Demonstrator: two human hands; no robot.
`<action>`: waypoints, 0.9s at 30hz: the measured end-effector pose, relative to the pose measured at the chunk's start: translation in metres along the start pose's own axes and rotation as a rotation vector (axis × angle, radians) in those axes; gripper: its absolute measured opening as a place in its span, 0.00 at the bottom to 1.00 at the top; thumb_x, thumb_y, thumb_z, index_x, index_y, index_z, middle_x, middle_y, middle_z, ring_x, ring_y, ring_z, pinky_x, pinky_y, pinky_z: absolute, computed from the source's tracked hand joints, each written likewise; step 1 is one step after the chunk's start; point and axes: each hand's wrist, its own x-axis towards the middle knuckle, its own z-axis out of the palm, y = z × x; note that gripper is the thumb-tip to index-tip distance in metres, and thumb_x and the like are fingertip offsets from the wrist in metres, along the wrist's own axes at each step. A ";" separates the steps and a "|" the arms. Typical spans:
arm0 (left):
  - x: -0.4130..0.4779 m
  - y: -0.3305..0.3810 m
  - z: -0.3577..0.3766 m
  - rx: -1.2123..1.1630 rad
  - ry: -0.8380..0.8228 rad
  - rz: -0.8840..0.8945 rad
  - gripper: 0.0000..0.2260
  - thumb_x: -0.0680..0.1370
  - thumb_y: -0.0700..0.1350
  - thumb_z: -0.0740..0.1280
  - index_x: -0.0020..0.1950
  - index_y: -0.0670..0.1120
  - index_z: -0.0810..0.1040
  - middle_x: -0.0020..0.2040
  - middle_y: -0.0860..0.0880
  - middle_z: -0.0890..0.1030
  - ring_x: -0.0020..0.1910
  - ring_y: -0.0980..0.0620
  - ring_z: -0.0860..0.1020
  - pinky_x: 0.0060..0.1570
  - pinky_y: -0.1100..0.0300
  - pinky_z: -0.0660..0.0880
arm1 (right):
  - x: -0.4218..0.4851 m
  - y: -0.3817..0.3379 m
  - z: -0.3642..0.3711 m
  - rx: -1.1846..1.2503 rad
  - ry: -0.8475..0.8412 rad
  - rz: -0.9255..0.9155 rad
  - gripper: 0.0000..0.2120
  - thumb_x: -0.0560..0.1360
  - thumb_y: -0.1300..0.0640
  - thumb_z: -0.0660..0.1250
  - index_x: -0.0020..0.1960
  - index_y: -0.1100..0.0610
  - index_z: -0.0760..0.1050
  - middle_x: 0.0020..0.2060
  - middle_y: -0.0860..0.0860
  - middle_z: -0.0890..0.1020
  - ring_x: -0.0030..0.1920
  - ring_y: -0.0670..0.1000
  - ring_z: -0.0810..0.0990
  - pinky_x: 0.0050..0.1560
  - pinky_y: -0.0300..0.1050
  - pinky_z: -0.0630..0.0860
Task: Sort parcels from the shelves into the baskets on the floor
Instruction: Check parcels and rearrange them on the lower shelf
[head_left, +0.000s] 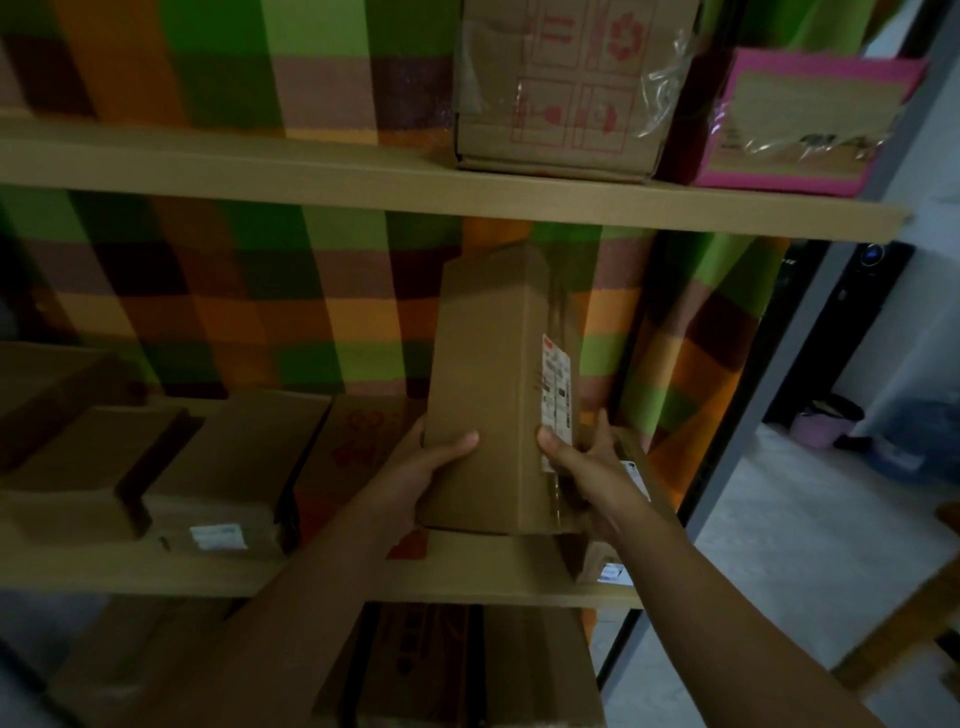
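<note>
Open gap left of the tall box (488, 395) under the upper shelf board (363, 182), flat boxes (228, 467) low at left, small box (631, 467) crowding its right side

Home storeroom, wooden shelves (363, 171) of cardboard parcels (556, 88), checked curtain (260, 291)

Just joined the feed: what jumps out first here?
A tall cardboard box stands centre frame at the middle shelf, gripped low by the left hand and right hand. Behind hangs a bright green, orange and brown checked cloth. On the upper shelf, right, sit a stamped carton and a pink-edged box.
</note>
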 end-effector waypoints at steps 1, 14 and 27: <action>0.000 0.001 -0.003 -0.002 -0.004 -0.003 0.32 0.63 0.49 0.72 0.67 0.51 0.71 0.56 0.50 0.81 0.54 0.50 0.79 0.48 0.54 0.77 | 0.002 0.002 0.001 0.023 0.019 -0.011 0.57 0.54 0.44 0.77 0.75 0.45 0.48 0.65 0.51 0.73 0.62 0.55 0.75 0.65 0.59 0.70; 0.006 0.008 -0.001 0.187 0.149 0.018 0.25 0.71 0.54 0.71 0.66 0.52 0.69 0.63 0.49 0.76 0.59 0.49 0.76 0.58 0.50 0.73 | 0.010 0.017 0.003 -0.138 0.266 -0.169 0.33 0.62 0.57 0.79 0.61 0.58 0.65 0.54 0.49 0.77 0.53 0.51 0.79 0.53 0.50 0.77; 0.010 0.004 -0.005 0.076 0.165 -0.297 0.24 0.67 0.56 0.73 0.59 0.48 0.76 0.54 0.44 0.81 0.54 0.42 0.78 0.60 0.45 0.72 | 0.005 0.013 -0.027 0.178 -0.184 0.207 0.22 0.73 0.51 0.67 0.66 0.49 0.69 0.53 0.57 0.83 0.51 0.58 0.82 0.44 0.50 0.78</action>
